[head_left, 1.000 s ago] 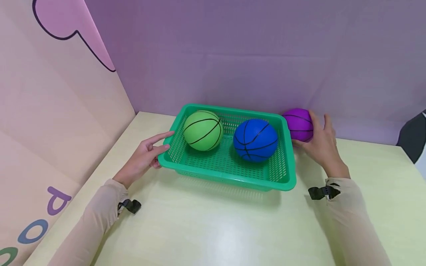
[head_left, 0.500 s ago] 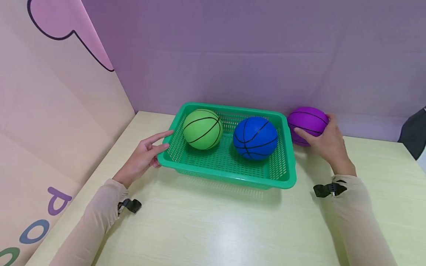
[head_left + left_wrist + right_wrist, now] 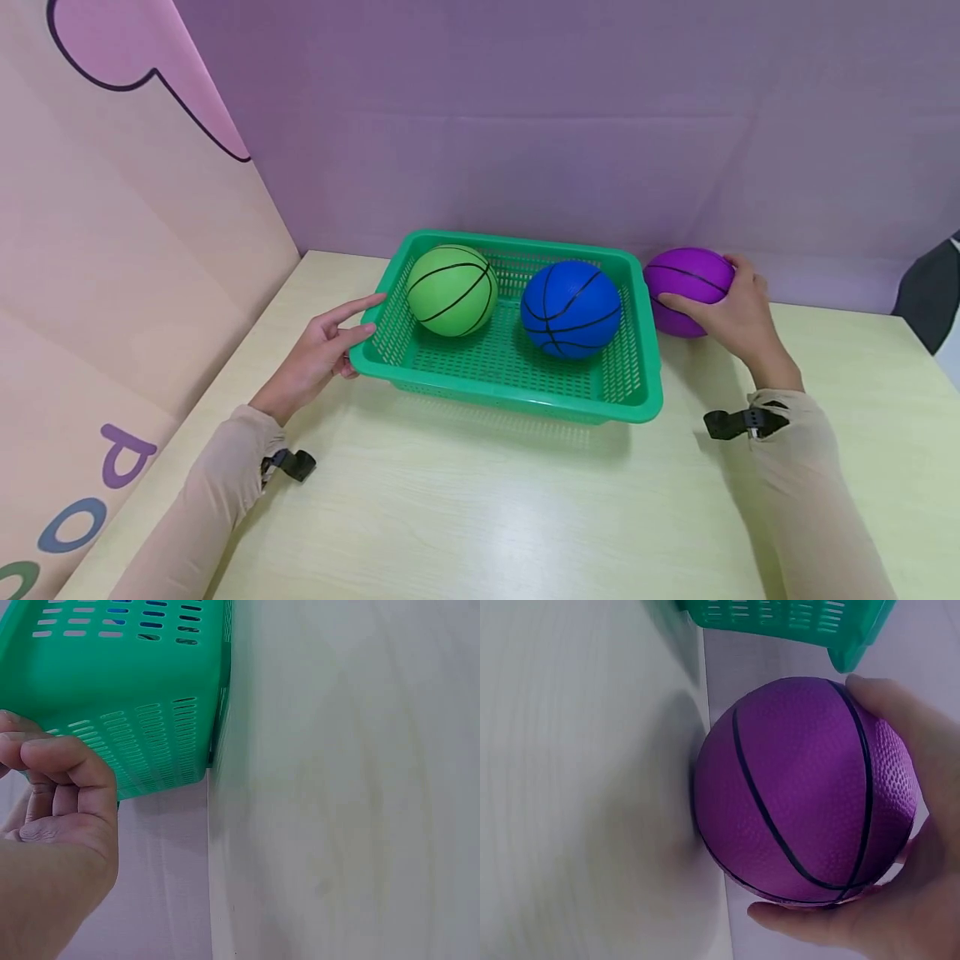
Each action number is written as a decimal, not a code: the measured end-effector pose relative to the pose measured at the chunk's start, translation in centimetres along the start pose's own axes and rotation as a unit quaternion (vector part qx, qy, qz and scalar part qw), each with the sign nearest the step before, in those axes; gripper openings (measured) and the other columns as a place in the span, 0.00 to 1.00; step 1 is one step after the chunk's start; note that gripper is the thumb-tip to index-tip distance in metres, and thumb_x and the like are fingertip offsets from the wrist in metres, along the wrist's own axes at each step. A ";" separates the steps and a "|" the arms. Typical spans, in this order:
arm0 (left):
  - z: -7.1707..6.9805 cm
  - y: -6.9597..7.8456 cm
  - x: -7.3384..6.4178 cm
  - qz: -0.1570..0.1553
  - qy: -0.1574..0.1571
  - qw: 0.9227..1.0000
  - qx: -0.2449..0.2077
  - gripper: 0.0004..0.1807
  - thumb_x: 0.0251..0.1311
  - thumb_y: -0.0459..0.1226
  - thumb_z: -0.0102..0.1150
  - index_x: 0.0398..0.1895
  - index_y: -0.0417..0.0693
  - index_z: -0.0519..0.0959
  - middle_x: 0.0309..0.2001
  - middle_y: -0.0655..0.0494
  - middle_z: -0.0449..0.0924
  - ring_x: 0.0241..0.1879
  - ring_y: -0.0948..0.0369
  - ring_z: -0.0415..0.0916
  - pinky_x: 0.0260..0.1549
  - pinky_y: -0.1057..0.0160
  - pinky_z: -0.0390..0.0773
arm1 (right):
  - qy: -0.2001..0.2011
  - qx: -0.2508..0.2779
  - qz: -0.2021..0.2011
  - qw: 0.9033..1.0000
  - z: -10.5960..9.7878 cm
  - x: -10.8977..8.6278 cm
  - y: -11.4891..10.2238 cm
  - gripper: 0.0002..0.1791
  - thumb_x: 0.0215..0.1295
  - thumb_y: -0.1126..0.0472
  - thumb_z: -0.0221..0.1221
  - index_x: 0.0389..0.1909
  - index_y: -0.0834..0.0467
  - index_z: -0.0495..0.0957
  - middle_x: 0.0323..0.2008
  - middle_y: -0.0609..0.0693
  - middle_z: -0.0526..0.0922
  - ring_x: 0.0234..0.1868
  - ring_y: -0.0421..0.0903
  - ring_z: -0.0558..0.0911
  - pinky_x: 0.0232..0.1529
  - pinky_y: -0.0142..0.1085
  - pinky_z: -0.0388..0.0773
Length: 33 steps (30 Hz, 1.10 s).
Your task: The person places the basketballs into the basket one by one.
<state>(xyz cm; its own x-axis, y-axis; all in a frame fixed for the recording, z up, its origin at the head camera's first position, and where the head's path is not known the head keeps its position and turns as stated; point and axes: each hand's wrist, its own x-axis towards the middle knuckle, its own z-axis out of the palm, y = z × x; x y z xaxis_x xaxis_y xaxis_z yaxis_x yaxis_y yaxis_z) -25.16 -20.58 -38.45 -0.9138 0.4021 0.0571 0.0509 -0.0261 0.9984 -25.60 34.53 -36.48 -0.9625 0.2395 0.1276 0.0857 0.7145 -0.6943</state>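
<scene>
A green plastic basket [image 3: 510, 396] with slotted walls stands before me in the head view. Inside it, a light green ball [image 3: 452, 292] sits on the left and a blue ball [image 3: 572, 310] on the right, both with black basketball lines. My left hand [image 3: 307, 362] holds the basket's left rim, thumb and index finger on the edge; in the left wrist view its other fingers [image 3: 64, 761] curl by the basket wall. Just beyond the right rim, my right hand [image 3: 738, 321] grips a purple ball [image 3: 802, 791], thumb on the near side and fingers round the right side.
A pale wooden table [image 3: 465, 508] carries the basket. Close behind it rises a purple backdrop [image 3: 510, 150], and a printed pale panel [image 3: 150, 275] borders the left side. A black camera strap [image 3: 746, 423] is on the right wrist.
The purple ball has moved right, out from behind the basket's right rim, then slightly toward me with my right hand round it. My left hand stays on the basket.
</scene>
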 end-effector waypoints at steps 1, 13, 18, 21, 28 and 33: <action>0.0 0.0 0.0 0.001 0.000 1.000 0.000 0.27 0.72 0.38 0.56 0.73 0.53 0.68 0.12 0.62 0.56 0.12 0.57 0.55 0.19 0.66 0.69 | -0.002 0.007 -0.004 1.000 0.0 0.0 0.0 0.66 0.55 0.34 0.68 0.78 0.60 0.36 0.69 0.73 0.52 0.62 0.72 0.64 0.57 0.67 0.69; 0.0 0.0 0.0 0.006 -0.002 1.000 -0.006 0.27 0.73 0.37 0.55 0.73 0.53 0.68 0.12 0.62 0.57 0.13 0.54 0.54 0.19 0.66 0.69 | 0.022 0.033 -0.031 0.999 0.7 0.0 0.3 0.63 0.55 0.39 0.70 0.78 0.58 0.40 0.70 0.69 0.56 0.63 0.68 0.64 0.56 0.66 0.70; -0.2 -0.1 0.0 0.011 -0.015 1.000 -0.013 0.27 0.73 0.37 0.55 0.74 0.52 0.67 0.12 0.60 0.58 0.13 0.54 0.54 0.18 0.66 0.68 | 0.022 0.049 -0.025 0.998 1.0 0.2 0.4 0.62 0.55 0.39 0.70 0.78 0.55 0.40 0.70 0.68 0.54 0.64 0.66 0.63 0.57 0.64 0.70; -0.3 -0.1 0.1 0.014 -0.022 0.999 -0.019 0.27 0.73 0.37 0.54 0.74 0.52 0.66 0.12 0.59 0.60 0.14 0.54 0.54 0.18 0.66 0.68 | 0.028 0.066 -0.024 0.997 1.1 0.3 0.5 0.62 0.55 0.40 0.71 0.78 0.55 0.41 0.70 0.66 0.55 0.64 0.64 0.63 0.58 0.62 0.69; -0.3 -0.2 0.1 0.021 -0.030 0.999 -0.026 0.27 0.75 0.35 0.51 0.75 0.51 0.65 0.12 0.56 0.63 0.15 0.52 0.52 0.17 0.66 0.67 | 0.039 0.059 -0.046 0.996 1.4 0.4 0.6 0.60 0.56 0.40 0.69 0.79 0.53 0.42 0.70 0.65 0.55 0.66 0.66 0.62 0.57 0.66 0.69; -0.2 -0.3 -0.1 0.018 -0.031 0.999 -0.025 0.27 0.75 0.36 0.51 0.75 0.51 0.64 0.12 0.57 0.65 0.15 0.53 0.53 0.17 0.66 0.67 | 0.055 0.053 -0.048 0.996 1.7 0.1 0.9 0.59 0.55 0.40 0.70 0.79 0.53 0.45 0.71 0.63 0.56 0.67 0.64 0.61 0.57 0.66 0.69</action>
<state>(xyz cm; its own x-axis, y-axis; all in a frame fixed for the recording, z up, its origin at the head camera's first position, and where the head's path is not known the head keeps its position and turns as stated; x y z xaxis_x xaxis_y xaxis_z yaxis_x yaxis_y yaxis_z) -25.16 -20.83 -38.80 -0.8850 0.4557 0.0952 0.0620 -0.0872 0.9943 -26.10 34.06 -38.27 -0.9306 0.2476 0.2695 -0.0391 0.6649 -0.7459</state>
